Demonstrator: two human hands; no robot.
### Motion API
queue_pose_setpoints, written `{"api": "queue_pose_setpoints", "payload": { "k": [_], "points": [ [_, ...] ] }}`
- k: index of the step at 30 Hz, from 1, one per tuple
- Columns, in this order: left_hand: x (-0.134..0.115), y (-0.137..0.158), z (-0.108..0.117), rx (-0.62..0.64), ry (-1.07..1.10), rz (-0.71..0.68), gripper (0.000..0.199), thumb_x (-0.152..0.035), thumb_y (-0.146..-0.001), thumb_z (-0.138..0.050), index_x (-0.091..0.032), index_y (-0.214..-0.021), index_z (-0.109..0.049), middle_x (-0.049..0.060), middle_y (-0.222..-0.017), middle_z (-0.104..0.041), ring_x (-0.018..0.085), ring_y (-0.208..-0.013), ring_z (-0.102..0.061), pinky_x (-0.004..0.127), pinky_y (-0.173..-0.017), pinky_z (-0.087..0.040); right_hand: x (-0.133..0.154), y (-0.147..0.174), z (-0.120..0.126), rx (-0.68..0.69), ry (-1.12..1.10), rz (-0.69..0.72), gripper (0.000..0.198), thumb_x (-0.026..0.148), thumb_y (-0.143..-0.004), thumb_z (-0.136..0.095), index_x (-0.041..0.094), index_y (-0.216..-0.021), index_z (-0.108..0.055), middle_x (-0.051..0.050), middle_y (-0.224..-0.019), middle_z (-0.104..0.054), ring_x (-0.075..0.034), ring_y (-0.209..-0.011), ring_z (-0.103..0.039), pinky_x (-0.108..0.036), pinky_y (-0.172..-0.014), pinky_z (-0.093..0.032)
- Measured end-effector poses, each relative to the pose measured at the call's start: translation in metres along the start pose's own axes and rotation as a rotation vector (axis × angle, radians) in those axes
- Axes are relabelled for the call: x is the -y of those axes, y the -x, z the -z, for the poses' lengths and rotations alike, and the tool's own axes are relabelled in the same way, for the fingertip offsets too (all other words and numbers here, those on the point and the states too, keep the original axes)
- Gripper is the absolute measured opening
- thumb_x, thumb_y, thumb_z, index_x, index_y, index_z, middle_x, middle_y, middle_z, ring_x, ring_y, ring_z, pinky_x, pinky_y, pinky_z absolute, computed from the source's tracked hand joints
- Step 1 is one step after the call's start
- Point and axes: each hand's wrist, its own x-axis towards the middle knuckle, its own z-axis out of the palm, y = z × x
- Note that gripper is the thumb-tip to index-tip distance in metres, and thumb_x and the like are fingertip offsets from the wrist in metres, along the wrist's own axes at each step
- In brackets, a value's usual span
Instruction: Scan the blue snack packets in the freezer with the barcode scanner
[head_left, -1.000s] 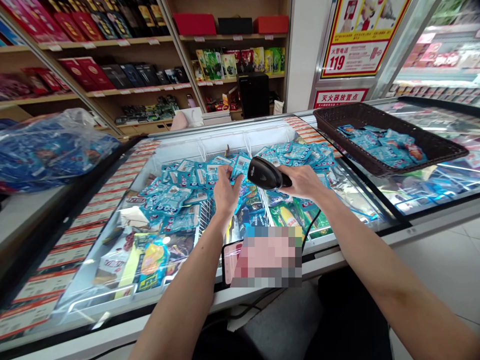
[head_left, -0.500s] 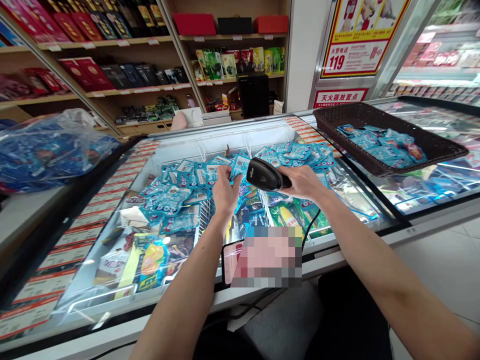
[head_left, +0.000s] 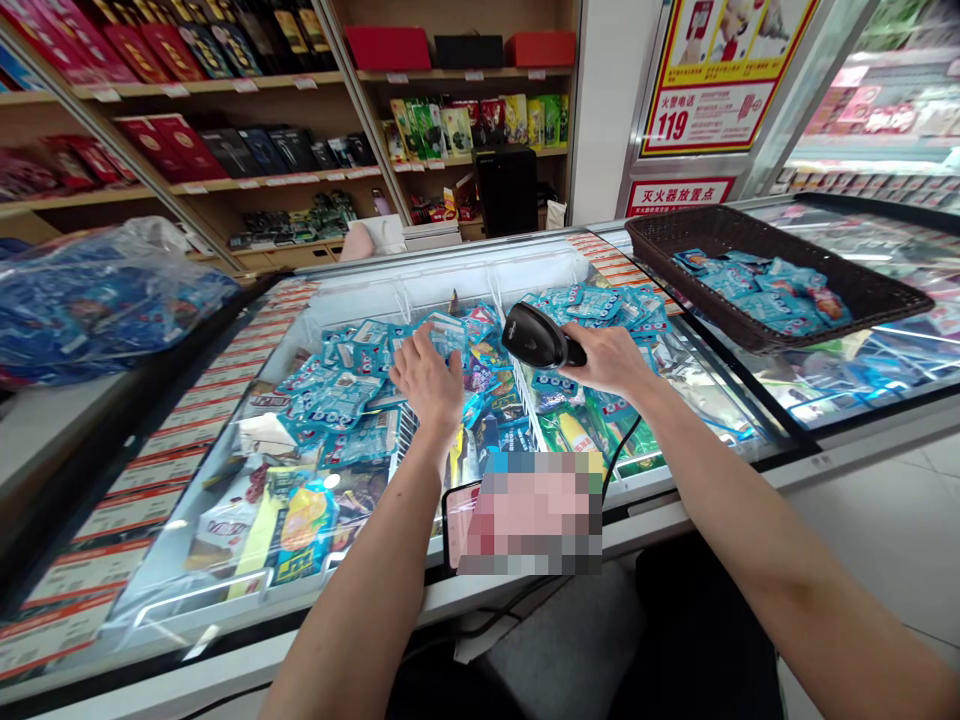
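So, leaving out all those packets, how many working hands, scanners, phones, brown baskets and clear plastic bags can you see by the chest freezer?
Working hands, left hand and right hand: 2
Scanner, in the right hand: 1
Phone, partly blurred out: 1
Brown basket: 1
Clear plastic bag: 1
Total: 6

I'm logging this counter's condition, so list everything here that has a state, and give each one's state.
Scanner: held raised in the right grip
Left grip: open over the blue packets; contact unclear
Blue packets: loosely heaped
Freezer: stocked; lid position unclear
Phone: screen lit, partly pixelated
Basket: partly filled
Plastic bag: bulging; closure unclear
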Motion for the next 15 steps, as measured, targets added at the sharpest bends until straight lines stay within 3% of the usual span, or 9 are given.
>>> {"api": "queue_pose_setpoints", "payload": {
  "k": [4, 9, 15],
  "points": [
    [0.0001, 0.0015, 0.0046, 0.039, -0.020, -0.099, 0.034, -0.030, -0.081, -0.050, -0.025, -0.114, -0.055, 0.010, -0.133, -0.043, 0.033, -0.121, -0.036, 0.052, -0.097, -0.024, -0.0006, 0.0004, 0.0008, -0.016, 0.005, -0.023, 0.036, 0.041, -0.076, -0.054, 0.020, -0.105, -0.056, -0.004, -0.078, -0.068, -0.018, -0.063, -0.060, -0.028, -0.054, -0.028],
    [0.0005, 0.0013, 0.0006, 0.175, -0.035, -0.216, 0.027, -0.032, -0.086, -0.040, -0.027, -0.091, -0.066, 0.005, -0.107, -0.061, 0.027, -0.108, -0.047, 0.052, -0.103, -0.017, -0.0022, 0.0008, 0.0011, -0.028, -0.010, -0.061, 0.036, 0.041, -0.077, -0.053, 0.019, -0.104, -0.057, -0.005, -0.076, -0.068, -0.018, -0.064, -0.059, -0.028, -0.055, -0.029],
    [0.0013, 0.0027, -0.0017, 0.173, -0.124, -0.242, 0.027, -0.037, -0.083, -0.046, -0.026, -0.101, -0.064, 0.007, -0.115, -0.059, 0.027, -0.113, -0.046, 0.054, -0.108, -0.005, -0.0027, 0.0000, 0.0015, -0.022, -0.010, -0.092, 0.034, 0.041, -0.076, -0.053, 0.018, -0.102, -0.057, -0.006, -0.077, -0.068, -0.018, -0.064, -0.059, -0.029, -0.054, -0.030]
  ]
}}
